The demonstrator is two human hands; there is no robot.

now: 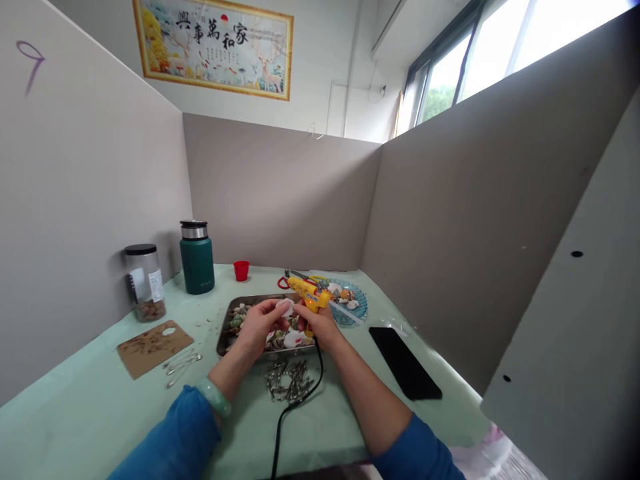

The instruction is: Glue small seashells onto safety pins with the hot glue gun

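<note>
Over a metal tray (220,343) of mixed shells, my left hand (263,325) pinches a white shell (285,307) between thumb and fingers. Close beside it, my right hand (320,323) is wrapped round the handle of a yellow glue gun (309,293), and its fingertips are near the same shell. The gun's nozzle points up and to the left, and its black cord (300,400) runs down toward the front edge. Just in front of the tray lies a pile of small metal clips (290,381).
A blue plate (363,310) of shells sits behind right, near scissors (283,283). A black phone (405,363) lies right. At left are a brown card (153,347), safety pins (183,363), a jar (145,283), a green bottle (197,263) and a red cup (241,270).
</note>
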